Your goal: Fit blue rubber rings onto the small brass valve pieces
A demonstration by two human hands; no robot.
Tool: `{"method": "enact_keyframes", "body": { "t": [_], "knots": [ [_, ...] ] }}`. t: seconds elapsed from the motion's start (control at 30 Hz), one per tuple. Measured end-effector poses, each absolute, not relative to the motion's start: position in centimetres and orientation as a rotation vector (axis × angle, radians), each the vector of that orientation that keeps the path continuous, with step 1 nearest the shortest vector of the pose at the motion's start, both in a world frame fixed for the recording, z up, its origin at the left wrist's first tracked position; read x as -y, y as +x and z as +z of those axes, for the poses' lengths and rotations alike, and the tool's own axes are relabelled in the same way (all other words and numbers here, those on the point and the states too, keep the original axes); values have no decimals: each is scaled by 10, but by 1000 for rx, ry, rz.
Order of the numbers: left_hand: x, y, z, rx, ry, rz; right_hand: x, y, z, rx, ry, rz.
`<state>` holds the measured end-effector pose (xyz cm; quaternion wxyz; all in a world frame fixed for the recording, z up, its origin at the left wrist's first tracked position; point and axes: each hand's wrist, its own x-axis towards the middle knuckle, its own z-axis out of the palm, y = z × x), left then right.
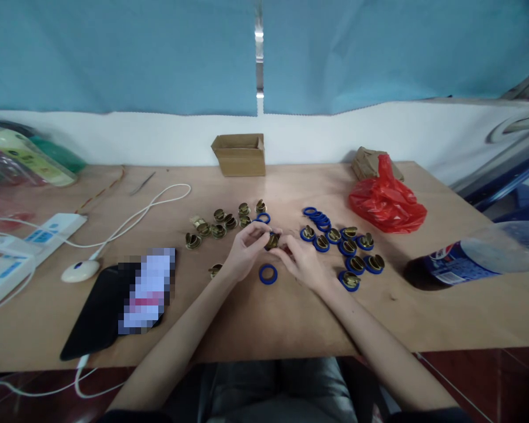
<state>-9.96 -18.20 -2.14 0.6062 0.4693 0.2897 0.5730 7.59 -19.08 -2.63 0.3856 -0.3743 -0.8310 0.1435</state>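
Observation:
Between the fingertips of both hands is a brass-coloured metal piece (pixel 272 241) with raised flaps; its lower part is hidden by the fingers. My left hand (pixel 245 249) pinches it from the left, and my right hand (pixel 303 258) grips it from the right. A blue ring (pixel 268 274) lies flat just below the hands, and another blue ring (pixel 263 218) sits just beyond them. Several similar brass-coloured pieces (pixel 218 231) stand left of my left hand. To the right are several such pieces with blue rings around their bases (pixel 348 247), and overlapping loose blue rings (pixel 321 220).
A small open cardboard box (pixel 242 161) stands at the back. On the right are a red plastic bag (pixel 388 202) and a cola bottle (pixel 462 261) lying on its side. Phones (pixel 97 311), a white cable (pixel 150 202) and power strips (pixel 55 232) occupy the left.

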Motion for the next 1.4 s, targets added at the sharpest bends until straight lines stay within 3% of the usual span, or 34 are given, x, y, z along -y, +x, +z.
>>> {"method": "enact_keyframes", "body": {
  "t": [0.33, 0.67, 1.0, 1.4],
  "knots": [
    [182, -100, -22, -643, 1055, 1314, 190, 68, -21, 1862, -1030, 685],
    [181, -100, -28, -700, 1197, 1311, 189, 69, -23, 1831, -1079, 703],
    [184, -88, -43, -935, 1777, 1450, 184, 76, -11, 1685, -1072, 778],
    [186, -88, -43, -938, 2099, 1423, 176, 87, -18, 2059, -1062, 309]
  ]
}}
